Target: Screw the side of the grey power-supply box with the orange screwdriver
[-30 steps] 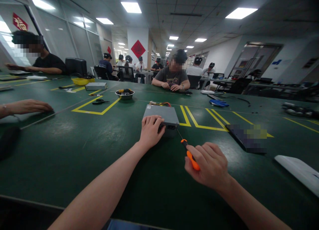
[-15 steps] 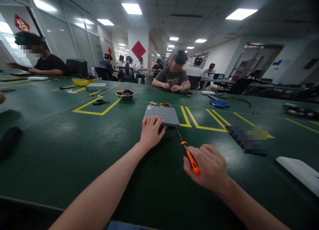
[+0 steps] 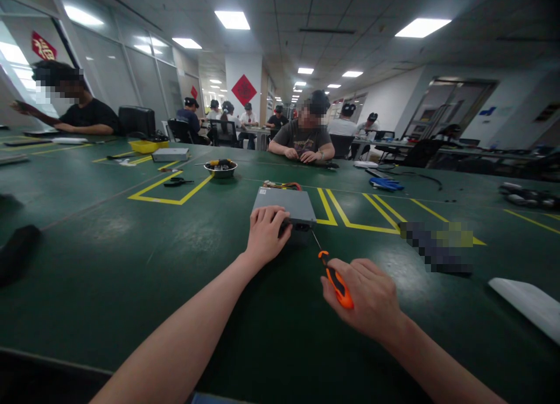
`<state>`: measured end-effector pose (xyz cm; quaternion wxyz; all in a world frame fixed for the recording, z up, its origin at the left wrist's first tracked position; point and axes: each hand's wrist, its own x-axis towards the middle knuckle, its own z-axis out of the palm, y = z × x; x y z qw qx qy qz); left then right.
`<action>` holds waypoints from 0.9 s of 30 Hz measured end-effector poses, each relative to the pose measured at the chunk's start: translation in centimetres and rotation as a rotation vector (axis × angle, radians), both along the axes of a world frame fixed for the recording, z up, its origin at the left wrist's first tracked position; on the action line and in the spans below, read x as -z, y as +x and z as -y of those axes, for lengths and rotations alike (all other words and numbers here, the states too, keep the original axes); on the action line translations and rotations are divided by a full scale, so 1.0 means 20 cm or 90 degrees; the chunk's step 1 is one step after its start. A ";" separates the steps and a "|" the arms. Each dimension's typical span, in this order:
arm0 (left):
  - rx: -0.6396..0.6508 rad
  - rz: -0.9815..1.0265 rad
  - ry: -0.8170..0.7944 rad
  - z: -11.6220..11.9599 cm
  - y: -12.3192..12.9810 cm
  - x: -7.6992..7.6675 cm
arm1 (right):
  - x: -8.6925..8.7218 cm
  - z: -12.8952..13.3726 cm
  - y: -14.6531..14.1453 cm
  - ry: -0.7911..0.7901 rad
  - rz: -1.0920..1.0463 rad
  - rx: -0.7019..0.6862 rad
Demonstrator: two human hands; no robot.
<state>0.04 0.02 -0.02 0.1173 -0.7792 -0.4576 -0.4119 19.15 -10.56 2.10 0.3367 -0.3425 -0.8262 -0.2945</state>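
A grey metal power supply unit (image 3: pixel 295 203) lies on the green table, with coloured wires (image 3: pixel 291 186) at its far side. My left hand (image 3: pixel 268 235) grips its near left edge, fingers on top; the thumb is partly hidden. My right hand (image 3: pixel 370 290) is closed around the orange and black handle of a screwdriver (image 3: pixel 339 287). The thin shaft points up and left to the unit's near right corner. Whether the tip touches the unit or sits in a screw, I cannot tell.
A metal bowl (image 3: pixel 221 174) of tools and black pliers (image 3: pixel 178 182) lie beyond to the left. Blue gloves (image 3: pixel 385 183), a blurred dark object (image 3: pixel 433 249) and a white object (image 3: pixel 525 302) are to the right. A person (image 3: pixel 304 136) sits opposite.
The screwdriver handle has rolled a little in my right hand, showing more of its black part. My left hand and the power supply unit stay in place; the view shifts slightly.
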 end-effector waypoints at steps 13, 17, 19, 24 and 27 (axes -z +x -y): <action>-0.001 0.000 0.006 0.00 0.00 0.00 | -0.01 0.01 -0.02 0.004 0.058 0.002; -0.002 -0.002 0.004 0.00 0.00 0.00 | -0.01 0.01 -0.02 0.013 0.030 0.007; -0.002 -0.004 0.003 0.00 0.00 0.00 | -0.01 0.01 -0.02 0.014 0.008 0.006; -0.002 -0.002 0.001 0.00 0.00 0.00 | -0.01 0.02 -0.02 -0.001 0.034 0.024; -0.002 -0.003 0.001 0.00 0.00 0.00 | -0.01 0.02 -0.02 -0.016 0.044 0.033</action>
